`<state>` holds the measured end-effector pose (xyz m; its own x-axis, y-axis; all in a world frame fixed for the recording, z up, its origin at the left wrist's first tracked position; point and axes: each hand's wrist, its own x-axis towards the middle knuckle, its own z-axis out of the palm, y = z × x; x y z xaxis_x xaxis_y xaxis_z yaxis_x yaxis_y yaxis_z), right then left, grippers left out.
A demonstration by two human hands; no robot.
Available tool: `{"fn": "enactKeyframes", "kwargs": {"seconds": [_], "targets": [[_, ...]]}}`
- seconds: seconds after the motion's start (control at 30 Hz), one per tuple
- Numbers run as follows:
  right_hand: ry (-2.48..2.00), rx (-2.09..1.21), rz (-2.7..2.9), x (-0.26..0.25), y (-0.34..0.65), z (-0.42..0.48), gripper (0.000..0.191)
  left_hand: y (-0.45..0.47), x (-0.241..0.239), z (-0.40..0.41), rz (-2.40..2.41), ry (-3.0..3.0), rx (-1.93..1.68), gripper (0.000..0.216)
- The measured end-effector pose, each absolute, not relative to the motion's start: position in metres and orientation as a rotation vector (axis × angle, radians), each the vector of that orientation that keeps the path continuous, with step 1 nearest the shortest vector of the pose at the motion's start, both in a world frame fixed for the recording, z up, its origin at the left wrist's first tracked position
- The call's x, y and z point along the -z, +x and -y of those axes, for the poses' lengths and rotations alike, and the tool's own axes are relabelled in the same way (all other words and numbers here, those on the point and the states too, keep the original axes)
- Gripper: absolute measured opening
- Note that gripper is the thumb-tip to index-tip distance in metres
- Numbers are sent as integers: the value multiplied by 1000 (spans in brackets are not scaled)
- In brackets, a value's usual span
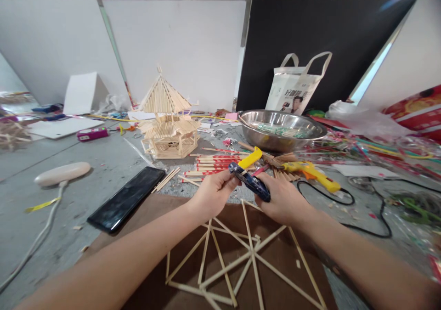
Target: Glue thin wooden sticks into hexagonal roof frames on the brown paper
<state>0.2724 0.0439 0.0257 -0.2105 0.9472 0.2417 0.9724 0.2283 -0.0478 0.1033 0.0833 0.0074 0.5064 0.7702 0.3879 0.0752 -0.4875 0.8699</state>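
Observation:
My right hand [282, 200] is closed round a pair of cutters with dark blue and yellow handles [248, 171]. My left hand [212, 193] pinches something thin at the tool's jaws; I cannot make out what. Both hands hover over a flat frame of glued wooden sticks [241, 259] lying on a brown board [151, 278].
A black phone [127, 199] lies left of the hands. Behind stand a stick pavilion model [168, 121], packets of chopsticks [213, 163], a steel bowl [282, 128], a yellow glue gun [312, 172] with black cable and a tote bag [298, 87]. Plastic wrappers clutter the right.

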Motion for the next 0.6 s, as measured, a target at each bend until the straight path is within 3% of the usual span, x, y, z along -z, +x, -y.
{"fn": "enactKeyframes", "kwargs": {"seconds": [0.17, 0.37, 0.6], "targets": [[-1835, 136, 2263, -25, 270, -43, 24, 102, -9, -77, -887, 2005, -1069, 28], [-1735, 32, 2294, -24, 271, -43, 29, 100, -12, -80, -667, 1907, -1031, 21], [-1649, 14, 2326, -19, 277, -47, 37, 95, -12, -86, -546, 1370, -685, 28]]}}
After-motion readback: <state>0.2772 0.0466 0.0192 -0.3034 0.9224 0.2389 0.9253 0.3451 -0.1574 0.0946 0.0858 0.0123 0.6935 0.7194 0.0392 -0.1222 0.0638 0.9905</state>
